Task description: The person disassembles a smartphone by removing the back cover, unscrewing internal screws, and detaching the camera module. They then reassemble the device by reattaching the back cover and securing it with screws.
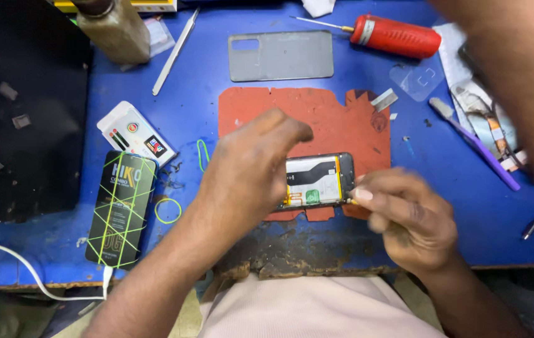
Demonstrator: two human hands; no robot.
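Both hands are working the opened phone [320, 179] lying on the red mat [317, 116]: my left hand [251, 172] is pressing down over it, loosely curled, while my right hand [404, 216] is pinching a small part at its corner. Slipping here, I'm risking tearing something delicate inside.

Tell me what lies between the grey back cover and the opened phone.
In the head view, only the red work mat lies between the grey back cover and the opened phone; that stretch of mat is bare.

One opened phone [317, 180], one back cover [280, 56], one red screwdriver [392, 35], two green rubber bands [168, 211].
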